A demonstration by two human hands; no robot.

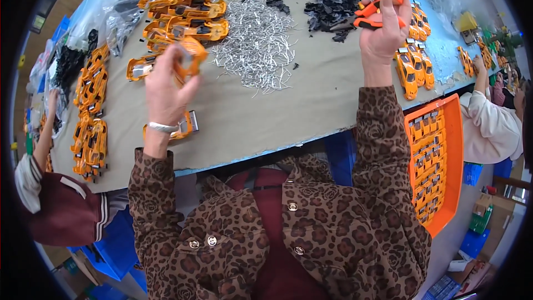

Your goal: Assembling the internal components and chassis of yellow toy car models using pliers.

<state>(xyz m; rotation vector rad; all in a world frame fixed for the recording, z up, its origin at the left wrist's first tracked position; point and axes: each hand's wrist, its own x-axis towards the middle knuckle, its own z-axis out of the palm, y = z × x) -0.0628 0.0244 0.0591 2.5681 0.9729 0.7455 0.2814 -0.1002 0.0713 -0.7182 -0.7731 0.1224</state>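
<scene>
My left hand (166, 91) is closed on an orange toy car body (194, 55), a little blurred, held above the table. More orange car bodies (189, 8) lie piled just beyond it, and one car body (183, 125) is partly hidden behind my left wrist. My right hand (383, 36) is raised at the right, with orange-handled pliers (380, 11) in its fingers; their dark jaws point left. Between the hands, a heap of short silvery wire-like pieces (252, 44) lies on the table. Small black plastic parts (327, 0) are spread behind it.
An orange crate (455, 150) with rows of cars stands right of the table (266, 119). Cars (413, 66) lie near the right edge, and stacked car bodies (91, 94) at the left. Co-workers' arms (44, 133) (480, 75) reach in on both sides. Clear plastic bags (119, 8) lie far left.
</scene>
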